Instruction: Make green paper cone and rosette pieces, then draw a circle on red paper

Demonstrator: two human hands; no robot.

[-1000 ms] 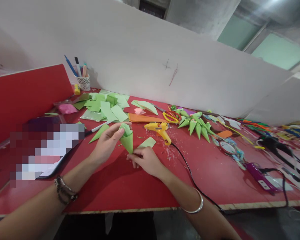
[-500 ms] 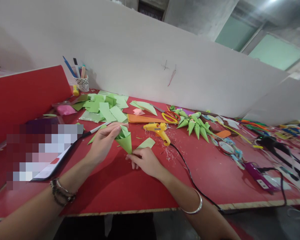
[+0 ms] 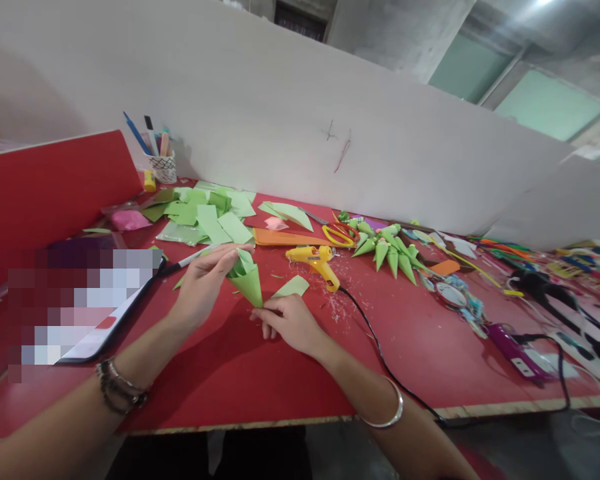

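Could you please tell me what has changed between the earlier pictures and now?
The open end of the green, pointed paper cone has tipped a little to the left, and the left hand at its rim has shifted left with it. Nothing was newly grasped or released. The right hand still pinches the tip; the yellow plastic glue gun lies where it was.

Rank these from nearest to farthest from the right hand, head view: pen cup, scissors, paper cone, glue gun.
1. Paper cone: touching the right hand, on its left.
2. Glue gun: just beyond, slightly right.
3. Scissors: behind the glue gun.
4. Pen cup: far back, left.
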